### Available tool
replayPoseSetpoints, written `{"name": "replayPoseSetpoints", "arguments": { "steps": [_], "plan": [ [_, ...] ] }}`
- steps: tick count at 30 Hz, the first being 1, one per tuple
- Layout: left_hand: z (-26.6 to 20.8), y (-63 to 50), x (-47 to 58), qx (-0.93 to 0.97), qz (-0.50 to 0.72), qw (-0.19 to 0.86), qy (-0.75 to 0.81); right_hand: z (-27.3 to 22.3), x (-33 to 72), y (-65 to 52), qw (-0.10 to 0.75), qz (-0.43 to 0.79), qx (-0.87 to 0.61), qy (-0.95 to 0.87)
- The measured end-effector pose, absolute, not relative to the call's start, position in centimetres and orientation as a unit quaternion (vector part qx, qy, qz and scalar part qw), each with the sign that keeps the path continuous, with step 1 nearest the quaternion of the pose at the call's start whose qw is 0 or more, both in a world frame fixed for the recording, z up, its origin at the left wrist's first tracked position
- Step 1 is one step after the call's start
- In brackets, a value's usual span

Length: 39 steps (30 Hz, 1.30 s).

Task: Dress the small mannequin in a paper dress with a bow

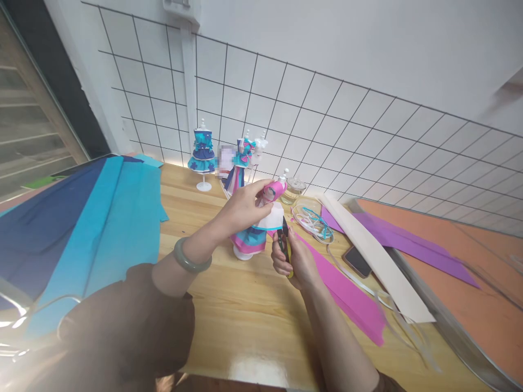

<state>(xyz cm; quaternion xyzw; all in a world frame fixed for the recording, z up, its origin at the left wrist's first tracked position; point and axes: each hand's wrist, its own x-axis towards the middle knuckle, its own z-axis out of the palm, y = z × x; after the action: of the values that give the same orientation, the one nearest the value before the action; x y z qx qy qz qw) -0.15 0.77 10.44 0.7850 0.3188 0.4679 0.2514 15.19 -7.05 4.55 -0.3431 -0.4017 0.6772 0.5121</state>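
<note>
From the head camera, the small dress form (261, 226) stands on the wooden worktop (245, 321), dressed in a pink top, a white paper band and a blue-and-pink skirt. The left hand (245, 206) is curled around the top of the dress form, fingers pressed on its pink upper part; a green bangle (191, 257) sits on that wrist. The right hand (295, 260) is just beside the dress form's skirt, closed around dark-handled scissors (283, 235) whose blades point up at the white band. Behind the dress form stand two more dressed forms (203, 152), against the wire grid wall. Just right of it lie a pink paper strip (347, 294), a coil of cords (314, 220), a phone (357, 260) and a long cream strip (379, 261). Far left of the dress form lie blue paper sheets (93, 218).
</note>
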Motion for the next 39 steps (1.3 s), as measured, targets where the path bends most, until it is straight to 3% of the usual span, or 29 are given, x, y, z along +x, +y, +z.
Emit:
{"name": "replayPoseSetpoints", "arguments": {
  "steps": [39],
  "plan": [
    [10.59, 1.20, -0.32, 0.759, 0.466, 0.322, 0.319, 5.45, 15.18, -7.35, 0.487, 0.717, -0.344, -0.361]
  ]
}}
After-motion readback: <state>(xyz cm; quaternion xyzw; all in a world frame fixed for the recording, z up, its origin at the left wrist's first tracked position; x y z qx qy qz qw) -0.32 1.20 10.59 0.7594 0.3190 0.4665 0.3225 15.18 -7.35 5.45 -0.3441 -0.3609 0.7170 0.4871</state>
